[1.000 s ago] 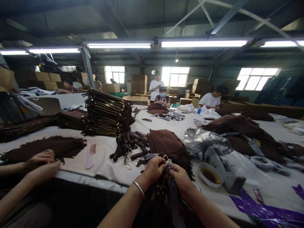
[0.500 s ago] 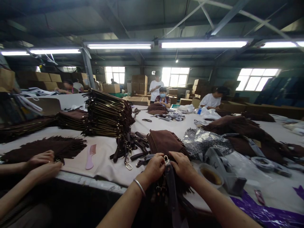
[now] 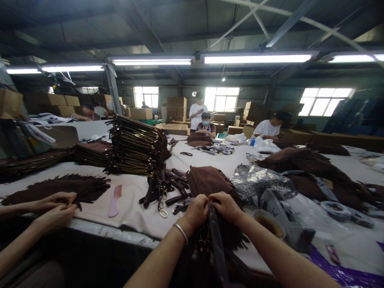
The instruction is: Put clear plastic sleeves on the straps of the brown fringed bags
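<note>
My left hand [image 3: 196, 211] and my right hand [image 3: 225, 205] meet at the front edge of the table, fingertips pinched together at the upper end of a dark bag strap [image 3: 218, 244]. The strap hangs down between my forearms and looks wrapped in greyish film. My fingers cover its end, so the metal clasp there is hidden. Just beyond my hands lies a brown fringed bag [image 3: 208, 180] with a zipper along its edge. Gold-coloured clips [image 3: 205, 244] dangle below my left hand. Loose straps with metal hooks [image 3: 163, 194] are heaped to the left of the bag.
A tall stack of brown zippered bags [image 3: 139, 146] stands at left, with a pink comb [image 3: 114, 202] nearer. A co-worker's hands [image 3: 60, 210] work beside a fringed bag [image 3: 57, 190]. On the right are a tape dispenser [image 3: 279, 218], silver plastic [image 3: 261, 180] and purple plastic [image 3: 342, 266].
My fingers have closed over the metal clasp at the strap's end, which showed between my hands before. My right hand has shifted slightly left, against my left hand.
</note>
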`<state>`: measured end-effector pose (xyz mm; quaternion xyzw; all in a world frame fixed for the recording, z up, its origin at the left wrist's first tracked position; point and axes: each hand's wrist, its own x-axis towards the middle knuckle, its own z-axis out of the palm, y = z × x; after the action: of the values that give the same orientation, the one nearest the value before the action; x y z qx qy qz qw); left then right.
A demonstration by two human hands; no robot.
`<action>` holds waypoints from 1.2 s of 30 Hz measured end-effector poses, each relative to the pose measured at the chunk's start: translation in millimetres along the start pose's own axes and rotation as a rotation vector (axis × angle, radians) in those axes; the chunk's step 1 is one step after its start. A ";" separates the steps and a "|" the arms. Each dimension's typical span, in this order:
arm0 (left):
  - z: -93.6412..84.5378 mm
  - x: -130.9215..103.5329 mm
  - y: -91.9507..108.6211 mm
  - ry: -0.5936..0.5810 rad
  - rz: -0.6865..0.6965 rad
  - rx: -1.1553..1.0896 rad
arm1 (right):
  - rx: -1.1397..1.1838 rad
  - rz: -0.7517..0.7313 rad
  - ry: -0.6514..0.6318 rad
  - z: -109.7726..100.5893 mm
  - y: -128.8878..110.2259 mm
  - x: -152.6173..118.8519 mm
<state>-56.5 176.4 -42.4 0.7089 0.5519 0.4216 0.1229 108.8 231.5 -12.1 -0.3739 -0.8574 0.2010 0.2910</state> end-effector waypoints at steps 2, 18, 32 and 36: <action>3.9 4.5 -2.0 0.039 -0.034 -0.004 | 0.098 0.046 0.015 1.8 3.2 7.0; 15.4 -41.2 35.2 -0.007 -0.419 0.089 | 0.072 0.376 0.201 23.1 8.2 33.7; 12.6 -56.3 43.5 -0.125 -0.814 -1.096 | 0.593 0.553 -0.018 -0.7 -46.2 -126.6; 26.8 -59.2 54.5 -0.097 -0.809 -1.101 | 1.087 0.847 -0.085 19.3 -60.1 -156.6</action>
<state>-2.0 112.1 -51.3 0.2994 0.4725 0.5295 0.6377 151.0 71.9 -47.4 -0.4693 -0.4256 0.7133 0.2996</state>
